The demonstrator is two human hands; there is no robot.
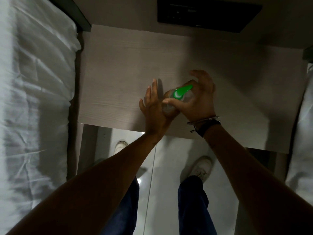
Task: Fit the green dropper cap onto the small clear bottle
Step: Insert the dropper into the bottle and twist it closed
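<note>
The green dropper cap sits on top of the small clear bottle, over the pale wooden table. My right hand grips the cap from the right, thumb and fingers curled round it. My left hand holds the bottle from the left with thumb and palm, its other fingers stretched out straight. Most of the bottle is hidden between my hands, so I cannot tell if it rests on the table.
A bed with white sheets runs along the left. A dark panel is on the wall behind the table. More white fabric lies at the right edge. Below the table edge are my legs and white shoes on a glossy floor.
</note>
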